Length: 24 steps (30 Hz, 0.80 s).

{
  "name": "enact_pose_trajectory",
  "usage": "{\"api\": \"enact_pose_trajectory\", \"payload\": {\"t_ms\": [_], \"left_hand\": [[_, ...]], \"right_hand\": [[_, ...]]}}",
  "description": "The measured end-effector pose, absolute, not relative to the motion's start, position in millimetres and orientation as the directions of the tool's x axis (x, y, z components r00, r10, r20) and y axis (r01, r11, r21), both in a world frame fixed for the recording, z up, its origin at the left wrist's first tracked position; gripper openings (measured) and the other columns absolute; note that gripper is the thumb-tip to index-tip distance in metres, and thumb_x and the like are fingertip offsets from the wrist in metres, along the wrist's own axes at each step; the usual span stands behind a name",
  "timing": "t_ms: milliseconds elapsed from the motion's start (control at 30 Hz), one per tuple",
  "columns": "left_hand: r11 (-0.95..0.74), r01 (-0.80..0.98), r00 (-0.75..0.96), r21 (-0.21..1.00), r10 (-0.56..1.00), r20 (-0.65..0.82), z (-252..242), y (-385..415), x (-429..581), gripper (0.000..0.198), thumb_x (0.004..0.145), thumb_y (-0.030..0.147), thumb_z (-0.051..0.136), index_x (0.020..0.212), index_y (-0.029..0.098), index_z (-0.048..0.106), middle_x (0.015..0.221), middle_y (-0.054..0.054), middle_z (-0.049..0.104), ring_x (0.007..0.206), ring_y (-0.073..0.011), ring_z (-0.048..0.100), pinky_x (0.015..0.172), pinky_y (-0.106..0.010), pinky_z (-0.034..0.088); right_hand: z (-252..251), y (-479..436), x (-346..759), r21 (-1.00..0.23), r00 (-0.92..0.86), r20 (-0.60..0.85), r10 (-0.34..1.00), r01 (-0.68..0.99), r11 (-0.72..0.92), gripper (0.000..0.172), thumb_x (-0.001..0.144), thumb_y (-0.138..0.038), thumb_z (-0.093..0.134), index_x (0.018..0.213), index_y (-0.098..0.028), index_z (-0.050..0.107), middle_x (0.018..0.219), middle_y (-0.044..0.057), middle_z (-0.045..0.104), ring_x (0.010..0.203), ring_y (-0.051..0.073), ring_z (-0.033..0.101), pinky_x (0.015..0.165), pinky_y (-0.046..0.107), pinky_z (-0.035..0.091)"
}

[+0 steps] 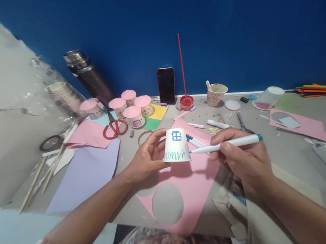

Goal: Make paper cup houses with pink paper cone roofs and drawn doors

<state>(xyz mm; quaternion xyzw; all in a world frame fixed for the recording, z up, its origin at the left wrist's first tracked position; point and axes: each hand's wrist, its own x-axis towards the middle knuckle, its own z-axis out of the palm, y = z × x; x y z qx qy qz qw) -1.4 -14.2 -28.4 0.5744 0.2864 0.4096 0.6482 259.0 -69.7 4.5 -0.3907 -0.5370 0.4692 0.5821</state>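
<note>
An upside-down white paper cup (177, 146) is held in my left hand (149, 155), fingers behind it and thumb near its lower rim. The cup carries a blue window drawing and a green zigzag line along its lower part. My right hand (241, 154) grips a white marker (234, 142) with a green end; its green tip is at the cup's right side, close to the end of the zigzag. Under both hands lies a pink sheet (197, 188) with a round hole cut in it.
Several cups with pink round tops (134, 112) stand at the back left beside red-handled scissors (114, 129) and a black flask (93, 80). A phone (166, 85) leans on the blue wall. Purple paper (88, 176) lies left, a patterned cup (216, 95) back right.
</note>
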Motion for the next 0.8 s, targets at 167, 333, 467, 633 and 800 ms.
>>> {"api": "enact_pose_trajectory", "payload": {"t_ms": [167,333,467,633,800], "left_hand": [[-0.014,-0.183,0.479,0.983,0.872,0.102,-31.3,-12.1,-1.4,0.074,0.071,0.022,0.093,0.136,0.030,0.059,0.149,-0.009,0.058,0.139,-0.0315,0.056,0.112,-0.043,0.049],[-0.068,-0.164,0.464,0.984,0.875,0.138,-37.2,-9.3,-2.8,0.072,0.072,0.020,0.092,0.135,0.030,0.059,0.145,-0.008,0.058,0.137,-0.0299,0.056,0.115,-0.044,0.047],[-0.071,-0.151,0.462,0.986,0.877,0.134,-37.3,-9.3,-2.9,0.072,0.071,0.021,0.093,0.134,0.030,0.059,0.145,-0.009,0.057,0.137,-0.0306,0.056,0.114,-0.045,0.047],[-0.107,-0.123,0.460,0.987,0.875,0.152,-35.3,-10.3,-0.5,0.073,0.070,0.022,0.093,0.133,0.029,0.059,0.144,-0.010,0.058,0.137,-0.0321,0.056,0.116,-0.047,0.046],[-0.099,-0.134,0.477,0.986,0.866,0.152,-35.1,-12.7,0.4,0.072,0.070,0.019,0.092,0.133,0.029,0.059,0.145,-0.009,0.058,0.138,-0.0314,0.056,0.117,-0.046,0.044]], "right_hand": [[-5.4,-56.0,265.6,-0.963,0.068,0.197,0.978,-0.176,0.206,0.028,0.090,-0.049,0.079,0.091,-0.021,0.076,0.063,0.001,0.072,0.052,0.014,0.059,0.047,0.025,0.048],[-9.9,-42.6,270.1,-0.952,0.106,0.151,0.983,-0.253,0.173,0.033,0.084,-0.053,0.084,0.083,-0.021,0.074,0.061,0.000,0.070,0.049,0.012,0.052,0.044,0.024,0.042],[-7.6,-43.5,268.7,-0.954,0.120,0.152,0.981,-0.243,0.178,0.033,0.084,-0.053,0.083,0.082,-0.021,0.073,0.058,0.000,0.068,0.047,0.012,0.051,0.042,0.024,0.042],[-2.4,-58.9,261.3,-0.969,-0.025,0.235,0.972,-0.089,0.232,0.025,0.092,-0.045,0.078,0.090,-0.020,0.078,0.065,0.003,0.074,0.055,0.014,0.065,0.050,0.024,0.052],[-1.3,-64.3,256.8,-0.958,-0.076,0.287,0.955,-0.041,0.285,0.018,0.095,-0.038,0.075,0.093,-0.020,0.078,0.070,0.003,0.077,0.059,0.014,0.069,0.054,0.023,0.055]]}}
